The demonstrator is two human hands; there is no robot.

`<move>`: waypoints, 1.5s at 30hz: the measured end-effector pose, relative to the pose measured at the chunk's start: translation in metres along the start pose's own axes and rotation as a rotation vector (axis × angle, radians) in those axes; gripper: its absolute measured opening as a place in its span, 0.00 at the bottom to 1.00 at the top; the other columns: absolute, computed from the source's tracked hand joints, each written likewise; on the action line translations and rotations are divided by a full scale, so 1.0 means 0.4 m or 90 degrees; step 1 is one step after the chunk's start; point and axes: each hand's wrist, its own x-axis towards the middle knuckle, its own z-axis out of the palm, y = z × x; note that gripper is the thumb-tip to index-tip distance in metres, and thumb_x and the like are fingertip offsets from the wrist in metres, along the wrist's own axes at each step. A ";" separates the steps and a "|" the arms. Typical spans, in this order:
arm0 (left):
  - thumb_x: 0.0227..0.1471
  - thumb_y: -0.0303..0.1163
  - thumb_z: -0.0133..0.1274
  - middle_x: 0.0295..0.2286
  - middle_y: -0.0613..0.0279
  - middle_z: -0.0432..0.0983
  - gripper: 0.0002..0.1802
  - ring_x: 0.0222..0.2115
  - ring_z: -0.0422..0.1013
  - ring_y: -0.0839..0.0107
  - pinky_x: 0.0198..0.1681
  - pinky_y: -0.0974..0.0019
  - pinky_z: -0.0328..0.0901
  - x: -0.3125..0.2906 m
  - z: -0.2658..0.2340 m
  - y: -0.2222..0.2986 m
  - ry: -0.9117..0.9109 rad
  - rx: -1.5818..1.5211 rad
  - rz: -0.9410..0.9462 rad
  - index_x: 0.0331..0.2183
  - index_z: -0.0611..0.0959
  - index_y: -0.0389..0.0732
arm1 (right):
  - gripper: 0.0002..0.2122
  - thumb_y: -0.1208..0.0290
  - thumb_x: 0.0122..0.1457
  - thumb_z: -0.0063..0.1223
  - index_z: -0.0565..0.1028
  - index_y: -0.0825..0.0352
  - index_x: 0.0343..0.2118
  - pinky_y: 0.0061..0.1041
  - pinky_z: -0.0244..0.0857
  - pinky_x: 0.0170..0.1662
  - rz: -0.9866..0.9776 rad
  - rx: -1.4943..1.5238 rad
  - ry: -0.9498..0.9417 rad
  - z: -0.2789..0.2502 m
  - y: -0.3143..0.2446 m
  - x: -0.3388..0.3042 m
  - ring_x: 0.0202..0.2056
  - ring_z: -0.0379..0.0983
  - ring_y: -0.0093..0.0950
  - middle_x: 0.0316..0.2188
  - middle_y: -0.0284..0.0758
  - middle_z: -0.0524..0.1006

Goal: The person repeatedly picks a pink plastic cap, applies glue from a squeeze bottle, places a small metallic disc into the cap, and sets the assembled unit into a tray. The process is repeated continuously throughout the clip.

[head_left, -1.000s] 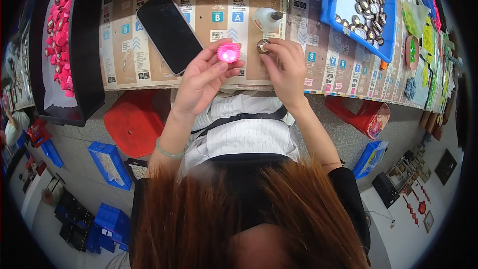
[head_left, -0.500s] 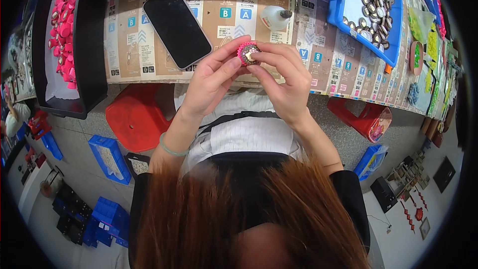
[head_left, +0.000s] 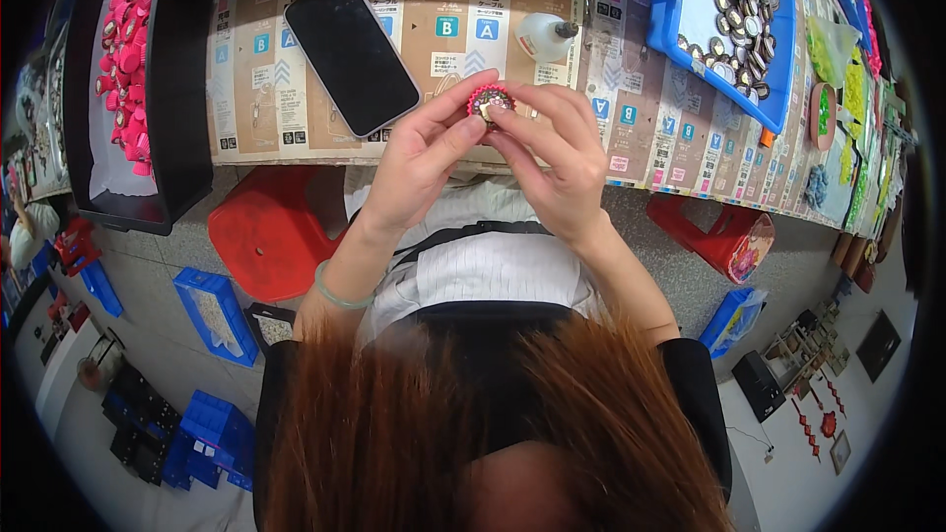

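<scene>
Between my two hands, just above the table's near edge, is a small round pink piece with a scalloped rim [head_left: 490, 97] and a dark patterned disc inside it. My left hand [head_left: 431, 143] grips its left side between thumb and fingers. The fingers of my right hand [head_left: 560, 143] close on its right side, with the thumb below and a fingertip on the disc's face. Beyond my left hand lies a black-screened phone [head_left: 352, 54]. A small translucent bottle with a dark tip [head_left: 543, 37] stands beyond my right hand.
A black tray [head_left: 182, 158] of pink scalloped pieces [head_left: 128, 59] is at the left. At the far right, a blue tray [head_left: 667, 15] holds many round discs [head_left: 739, 0]. Printed cardboard [head_left: 443, 59] covers the table. Red stools [head_left: 261, 236] stand below its edge.
The pink piece has turned slightly so its disc faces up more. My right hand has shifted a little to the left, fingers still on it.
</scene>
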 end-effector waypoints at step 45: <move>0.41 0.30 0.53 0.41 0.49 0.64 0.09 0.44 0.60 0.55 0.47 0.60 0.56 0.582 -0.009 0.363 0.077 1.161 0.532 0.29 0.76 0.40 | 0.13 0.78 0.43 0.55 0.70 0.70 0.35 0.23 0.60 0.41 0.291 0.257 0.155 0.004 0.129 0.027 0.39 0.66 0.29 0.35 0.38 0.71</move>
